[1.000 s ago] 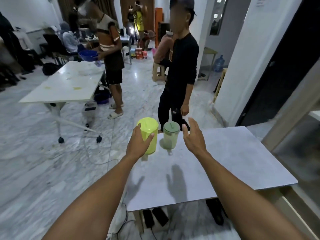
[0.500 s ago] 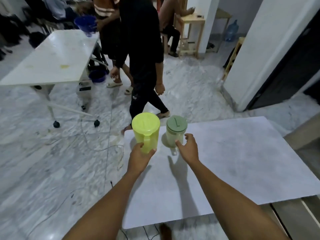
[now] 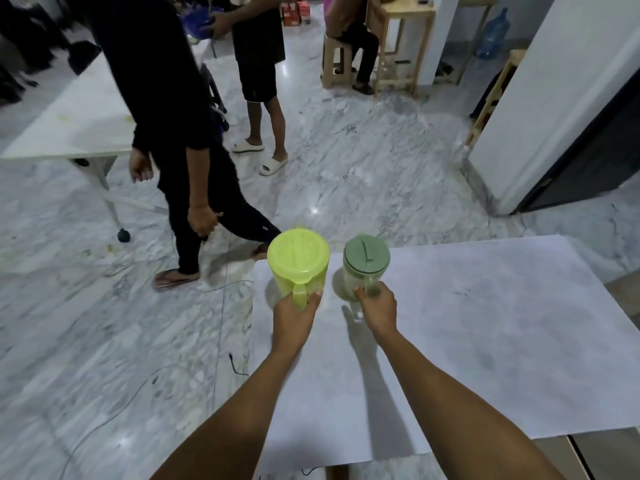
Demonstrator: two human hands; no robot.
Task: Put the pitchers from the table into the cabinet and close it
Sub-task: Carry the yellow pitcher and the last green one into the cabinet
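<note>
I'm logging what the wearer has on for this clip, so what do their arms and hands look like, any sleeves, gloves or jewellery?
Both arms are bare from the bottom edge of the frame to the wrist, with no sleeve showing. The left hand and the right hand wear no gloves. No watch, bracelet or ring shows on the wrists or fingers, and there are no markings.

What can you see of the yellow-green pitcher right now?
The yellow-green pitcher looks like translucent plastic, with a round matching lid closed on top and a handle facing the camera. It is upright at the near-left corner of the grey table; whether it is lifted cannot be told. The left hand is closed around the handle. It sits left of the pitcher with the dull green lid, apart from it. Contents cannot be seen.
</note>
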